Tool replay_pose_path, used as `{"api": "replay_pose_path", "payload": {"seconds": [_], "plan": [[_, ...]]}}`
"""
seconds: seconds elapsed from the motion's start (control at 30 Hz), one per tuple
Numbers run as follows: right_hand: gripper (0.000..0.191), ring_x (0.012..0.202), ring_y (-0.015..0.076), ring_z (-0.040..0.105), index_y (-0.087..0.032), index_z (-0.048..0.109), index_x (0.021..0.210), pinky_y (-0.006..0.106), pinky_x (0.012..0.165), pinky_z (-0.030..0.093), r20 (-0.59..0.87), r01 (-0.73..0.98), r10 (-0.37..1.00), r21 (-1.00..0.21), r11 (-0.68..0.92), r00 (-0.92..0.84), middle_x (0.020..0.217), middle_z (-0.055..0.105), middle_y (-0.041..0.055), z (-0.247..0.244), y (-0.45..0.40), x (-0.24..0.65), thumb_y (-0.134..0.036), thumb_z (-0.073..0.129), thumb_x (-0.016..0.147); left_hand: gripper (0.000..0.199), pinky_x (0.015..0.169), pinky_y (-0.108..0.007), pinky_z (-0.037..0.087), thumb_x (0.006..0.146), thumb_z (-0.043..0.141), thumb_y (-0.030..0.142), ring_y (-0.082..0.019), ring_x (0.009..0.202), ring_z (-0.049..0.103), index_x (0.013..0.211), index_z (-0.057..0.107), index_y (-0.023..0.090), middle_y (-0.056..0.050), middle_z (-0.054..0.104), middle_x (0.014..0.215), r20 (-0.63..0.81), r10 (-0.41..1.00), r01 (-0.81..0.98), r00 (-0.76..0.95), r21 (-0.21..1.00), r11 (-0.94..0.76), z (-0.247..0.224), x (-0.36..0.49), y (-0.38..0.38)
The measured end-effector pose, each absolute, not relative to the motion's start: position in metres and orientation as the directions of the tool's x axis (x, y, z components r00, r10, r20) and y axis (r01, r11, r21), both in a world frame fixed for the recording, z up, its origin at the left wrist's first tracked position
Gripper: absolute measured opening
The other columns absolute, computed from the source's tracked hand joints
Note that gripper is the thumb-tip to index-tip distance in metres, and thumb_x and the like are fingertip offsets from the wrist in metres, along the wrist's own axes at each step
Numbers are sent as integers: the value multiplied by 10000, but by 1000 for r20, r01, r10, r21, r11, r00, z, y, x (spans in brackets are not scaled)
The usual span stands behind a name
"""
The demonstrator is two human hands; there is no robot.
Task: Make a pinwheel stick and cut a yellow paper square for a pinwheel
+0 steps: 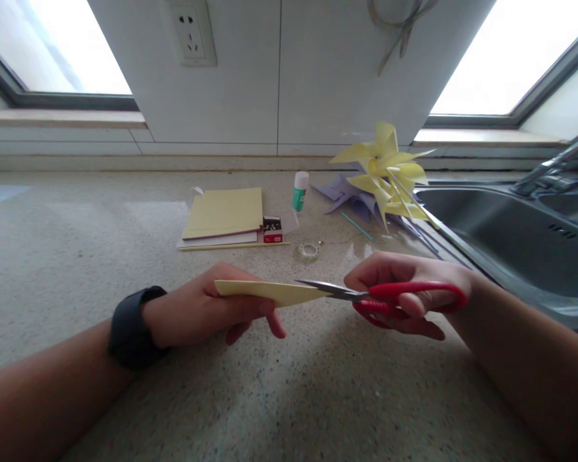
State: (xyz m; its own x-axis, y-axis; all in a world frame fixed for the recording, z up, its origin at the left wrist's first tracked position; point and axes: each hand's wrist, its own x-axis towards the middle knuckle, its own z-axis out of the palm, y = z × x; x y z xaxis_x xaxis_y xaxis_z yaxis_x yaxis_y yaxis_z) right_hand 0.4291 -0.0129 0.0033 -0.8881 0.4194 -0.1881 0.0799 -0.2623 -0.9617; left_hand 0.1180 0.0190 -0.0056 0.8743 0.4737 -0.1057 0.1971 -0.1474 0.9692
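Pale-yellow paper, a slim wedge from this angle (289,294), hangs above the speckled stone bench (279,410), its long axis running nine to three o'clock. The left hand (209,314), nearer, pinches it from nine o'clock. The right hand (417,268) grips red-handled steel scissors (359,296), their blades pointing toward nine o'clock, at the paper's three-o'clock end.

Your left hand (216,307) held the paper sheet (270,292), its right end at the scissors (390,289) in your right hand (407,268). Behind them on the counter (298,398) lay the paper stack (224,212), a rod (236,246) along its front, a box (273,239) at its right. Further right came a tape roll (310,257), a glue stick (299,197) behind it, then pinwheels (380,168) beside the sink (505,224)
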Motion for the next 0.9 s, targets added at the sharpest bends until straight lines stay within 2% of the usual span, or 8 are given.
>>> {"api": "replay_pose_path", "payload": {"seconds": [0.27,0.4,0.47,0.57,0.63,0.7,0.8,0.9], "plan": [[462,385,32,456,-134,531,779,112,329,314,-224,103,465,-957,-271,-857,556,511,-57,3,-16,426,-562,692,845,355,447,-152,363,987,544,378,-55,455,461,945,767,105,-9,623,600,-80,446,173,892,970,-172,-6,118,20],[455,347,19,425,-140,527,794,110,313,329,-251,107,484,-946,-306,-838,556,520,-67,2,-18,427,-554,712,833,310,493,-148,430,986,554,352,-56,507,531,972,772,132,-58,729,776,-35,439,134,898,972,-195,-7,119,22],[463,342,18,420,-137,533,800,110,313,329,-255,104,492,-944,-313,-832,558,523,-63,2,-17,427,-559,722,823,271,579,-160,501,971,585,335,-87,638,617,1097,755,164,-79,750,913,35,460,79,887,971,-227,-7,120,21],[460,350,24,426,-137,541,807,113,316,329,-251,98,496,-944,-314,-831,556,524,-56,2,-17,429,-559,723,822,394,687,-207,574,966,599,344,-135,824,667,1346,621,247,-87,744,1050,93,511,7,855,982,-190,-10,119,17],[463,375,37,453,-142,541,809,117,324,346,-252,102,502,-946,-308,-827,559,521,-55,1,-16,430,-567,727,813,419,669,-220,591,977,577,361,-138,816,675,1384,584,260,-87,741,1045,92,530,-29,843,992,-127,-12,120,15],[471,400,49,479,-146,540,804,122,332,365,-259,111,501,-946,-306,-826,563,521,-53,1,-15,430,-572,739,797,389,614,-201,580,987,557,370,-120,732,665,1344,623,229,-85,739,978,88,536,-34,839,993,-110,-13,120,13],[486,388,48,472,-142,541,796,124,331,368,-260,123,464,-944,-306,-847,556,528,-48,1,-13,427,-588,733,794,346,507,-144,495,998,534,374,-80,581,593,1240,690,183,-66,734,846,89,526,24,846,979,-203,-11,121,13],[485,358,31,434,-138,541,797,120,328,362,-251,116,441,-943,-311,-862,553,530,-50,1,-13,424,-588,721,806,339,465,-152,434,1005,512,383,-85,551,573,1135,726,154,-60,727,785,108,502,64,858,948,-313,-9,122,14]]}}
